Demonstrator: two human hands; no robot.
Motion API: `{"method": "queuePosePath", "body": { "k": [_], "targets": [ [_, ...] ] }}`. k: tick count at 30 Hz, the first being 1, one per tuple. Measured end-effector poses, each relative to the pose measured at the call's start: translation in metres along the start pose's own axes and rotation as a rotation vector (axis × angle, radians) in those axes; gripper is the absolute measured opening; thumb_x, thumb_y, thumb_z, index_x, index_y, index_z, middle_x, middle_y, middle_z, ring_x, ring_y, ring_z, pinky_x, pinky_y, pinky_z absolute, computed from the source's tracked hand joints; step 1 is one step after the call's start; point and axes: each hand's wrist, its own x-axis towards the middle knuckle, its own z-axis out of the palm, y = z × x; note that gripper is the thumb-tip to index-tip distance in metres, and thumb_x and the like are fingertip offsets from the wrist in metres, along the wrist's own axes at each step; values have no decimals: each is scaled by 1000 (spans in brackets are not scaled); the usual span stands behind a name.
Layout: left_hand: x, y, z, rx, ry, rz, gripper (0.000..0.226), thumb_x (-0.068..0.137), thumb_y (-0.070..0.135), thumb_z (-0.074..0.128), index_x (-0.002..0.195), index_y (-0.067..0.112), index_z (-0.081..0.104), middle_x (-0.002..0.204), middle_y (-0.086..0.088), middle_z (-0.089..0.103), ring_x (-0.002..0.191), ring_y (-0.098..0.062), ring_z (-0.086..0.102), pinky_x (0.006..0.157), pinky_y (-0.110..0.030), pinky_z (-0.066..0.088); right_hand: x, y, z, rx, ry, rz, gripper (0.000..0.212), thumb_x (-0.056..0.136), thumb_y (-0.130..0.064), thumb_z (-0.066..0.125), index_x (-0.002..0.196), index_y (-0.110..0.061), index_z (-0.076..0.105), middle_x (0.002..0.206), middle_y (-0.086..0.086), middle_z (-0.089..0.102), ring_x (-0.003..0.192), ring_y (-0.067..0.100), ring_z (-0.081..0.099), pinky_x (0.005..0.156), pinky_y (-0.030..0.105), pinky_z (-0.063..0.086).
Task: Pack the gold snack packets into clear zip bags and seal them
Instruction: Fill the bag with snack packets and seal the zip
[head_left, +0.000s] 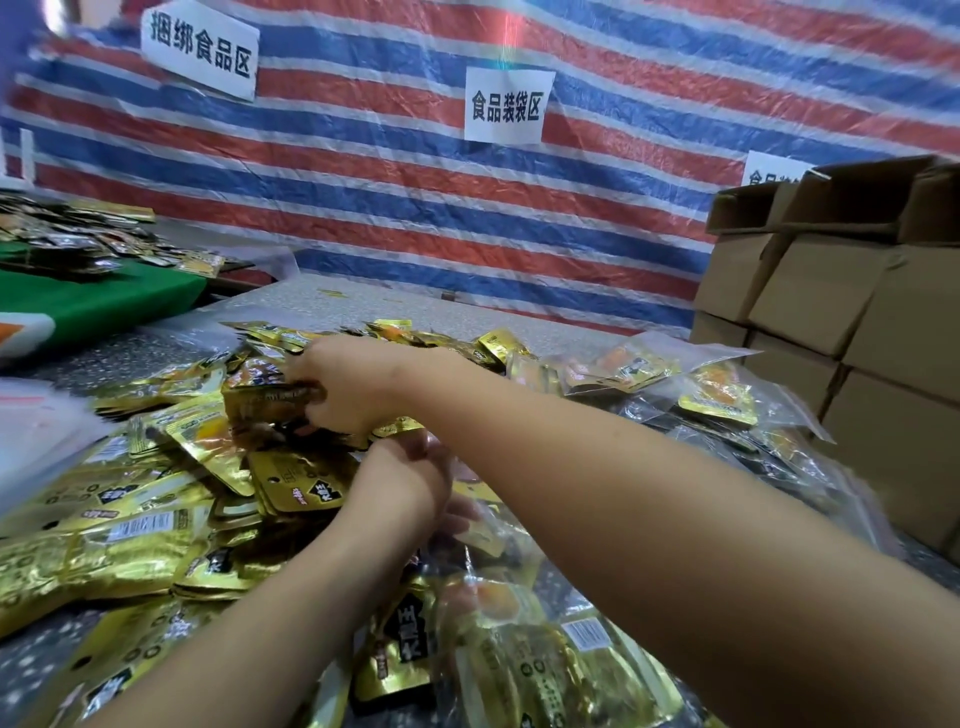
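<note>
At frame centre the right hand (345, 387) grips a stack of gold packets (265, 400) above the bench (363, 306) pile, while the left hand (415, 478), partly hidden beneath it, has a grip I cannot tell.

A speckled grey table (358, 304) carries a loose heap of gold snack packets (156, 519) left of the gripping hand, filled clear zip bags (649, 379) to its right, and probably empty bags (36, 431) far left
</note>
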Motion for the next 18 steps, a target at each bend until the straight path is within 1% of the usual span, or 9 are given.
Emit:
{"method": "queuePosePath", "body": {
  "k": [2, 5, 7, 10, 13, 14, 15, 17, 18],
  "targets": [
    [2, 0, 1, -12, -12, 13, 12, 101, 15, 49, 102, 8, 59, 88, -18, 72, 43, -12, 60, 34, -17, 40, -6, 4, -2, 29, 55, 38, 27, 94, -13, 54, 119, -13, 64, 96, 3, 60, 77, 17, 54, 57, 26, 37],
    [2, 2, 2, -10, -22, 38, 16, 100, 18, 52, 90, 11, 64, 78, -8, 74, 43, -8, 62, 35, -18, 41, -20, 14, -9, 233, 187, 155, 12, 94, -8, 54, 95, -13, 64, 81, 3, 63, 65, 15, 54, 56, 28, 40],
    [3, 2, 2, -33, -35, 16, 20, 99, 19, 53, 86, 13, 67, 78, -5, 75, 45, -8, 63, 36, -19, 42, -35, 24, -18, 533, 335, 274, 12, 98, -12, 54, 92, -14, 64, 83, 4, 67, 66, 14, 61, 55, 27, 49],
    [2, 3, -1, -66, -34, -15, 25, 96, 28, 60, 77, 17, 72, 83, -5, 77, 50, -13, 64, 47, -26, 47, -72, 46, -33, 1143, 530, 394, 10, 101, -13, 53, 101, -10, 63, 94, 9, 72, 75, 17, 71, 62, 29, 59],
    [1, 2, 0, -59, -49, 3, 29, 91, 43, 62, 86, 17, 72, 81, -7, 77, 49, -12, 62, 46, -25, 50, -117, 69, -37, 1681, 626, 366, 29, 101, -11, 48, 126, 5, 53, 110, 19, 65, 95, 30, 67, 88, 45, 58],
    [1, 2, 0, -55, -47, 1, 32, 92, 44, 61, 90, 14, 71, 79, -6, 77, 48, -13, 62, 44, -24, 49, -132, 74, -36, 1791, 659, 370, 31, 101, -11, 48, 126, 6, 52, 110, 20, 63, 97, 32, 65, 93, 46, 55],
    [1, 2, 1, -55, -39, 3, 34, 92, 44, 60, 91, 11, 70, 78, -6, 76, 48, -13, 62, 42, -23, 48, -147, 77, -35, 1880, 682, 370, 28, 100, -12, 49, 120, 6, 54, 104, 19, 65, 91, 30, 67, 90, 43, 57],
    [1, 2, 1, -42, -24, 22, 33, 92, 41, 61, 84, 12, 74, 79, -7, 76, 46, -9, 59, 42, -22, 44, -171, 84, -29, 1994, 715, 366, 17, 97, -13, 52, 102, 2, 58, 86, 15, 68, 75, 24, 69, 74, 35, 61],
    [0, 3, 1, -31, -22, 48, 31, 92, 39, 62, 79, 14, 76, 81, -5, 76, 46, -6, 59, 41, -21, 44, -181, 88, -26, 2022, 729, 361, 15, 94, -14, 55, 97, 0, 60, 84, 15, 68, 77, 25, 68, 72, 35, 61]
  ]
}}
